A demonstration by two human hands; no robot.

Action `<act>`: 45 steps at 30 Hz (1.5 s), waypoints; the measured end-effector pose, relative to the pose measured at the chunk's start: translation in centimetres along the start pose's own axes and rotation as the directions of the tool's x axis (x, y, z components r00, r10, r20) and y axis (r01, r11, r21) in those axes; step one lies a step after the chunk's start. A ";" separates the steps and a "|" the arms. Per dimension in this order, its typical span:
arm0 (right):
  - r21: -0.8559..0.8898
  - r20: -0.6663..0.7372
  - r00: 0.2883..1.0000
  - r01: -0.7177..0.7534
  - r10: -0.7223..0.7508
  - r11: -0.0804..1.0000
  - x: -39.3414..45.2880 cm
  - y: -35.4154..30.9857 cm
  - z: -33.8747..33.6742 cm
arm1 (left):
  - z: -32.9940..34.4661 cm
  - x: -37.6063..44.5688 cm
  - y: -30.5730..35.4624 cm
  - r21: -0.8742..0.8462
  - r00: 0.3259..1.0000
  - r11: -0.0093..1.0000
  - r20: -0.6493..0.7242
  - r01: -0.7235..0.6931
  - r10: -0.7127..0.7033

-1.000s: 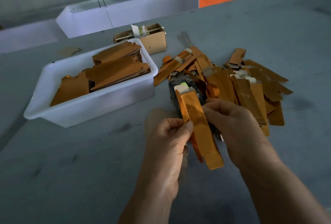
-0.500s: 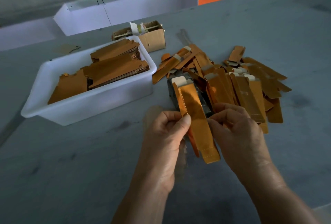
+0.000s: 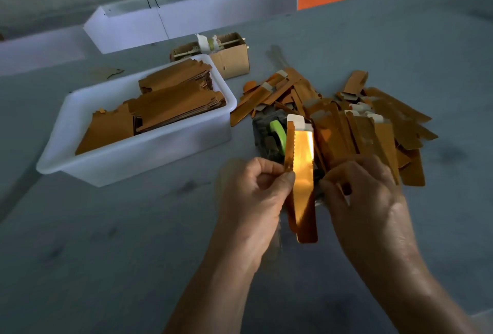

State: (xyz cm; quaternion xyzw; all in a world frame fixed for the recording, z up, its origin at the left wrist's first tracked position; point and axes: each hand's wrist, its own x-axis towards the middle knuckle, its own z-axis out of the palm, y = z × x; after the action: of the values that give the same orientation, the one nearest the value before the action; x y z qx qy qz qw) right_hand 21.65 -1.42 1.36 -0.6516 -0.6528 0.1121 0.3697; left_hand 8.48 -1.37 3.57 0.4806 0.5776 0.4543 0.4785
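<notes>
Thumb and forefinger of the left hand (image 3: 256, 195) pinch the toothed side flap of a gold card strip (image 3: 302, 173). They hold it above the middle of the table (image 3: 106, 253), white tab toward the far edge and lower end toward the near edge. The right hand (image 3: 368, 200) sits just beside the strip's right side with its fingers curled; I cannot tell whether they have hold of anything. Behind the strip stands a dark tape dispenser (image 3: 262, 136) with a green roll (image 3: 276, 131). A loose pile of like strips (image 3: 373, 125) spreads toward the right edge. Toward the left edge, a white tub (image 3: 133, 157) carries gold card stacks (image 3: 176, 99), with a small cardboard box (image 3: 232, 61) behind it.
</notes>
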 end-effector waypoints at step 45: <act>0.040 0.233 0.972 -0.039 0.028 0.998 -0.1 -3.1 -2.1 | 0.5 -2.9 -0.9 -0.090 0.990 0.996 -0.137 0.002 -0.015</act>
State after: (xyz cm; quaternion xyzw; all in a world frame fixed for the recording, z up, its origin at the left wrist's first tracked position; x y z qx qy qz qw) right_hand 20.56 -2.60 4.80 -0.6366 -0.6779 0.2082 0.3029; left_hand 9.08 -4.28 2.99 0.4236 0.5903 0.5100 0.4605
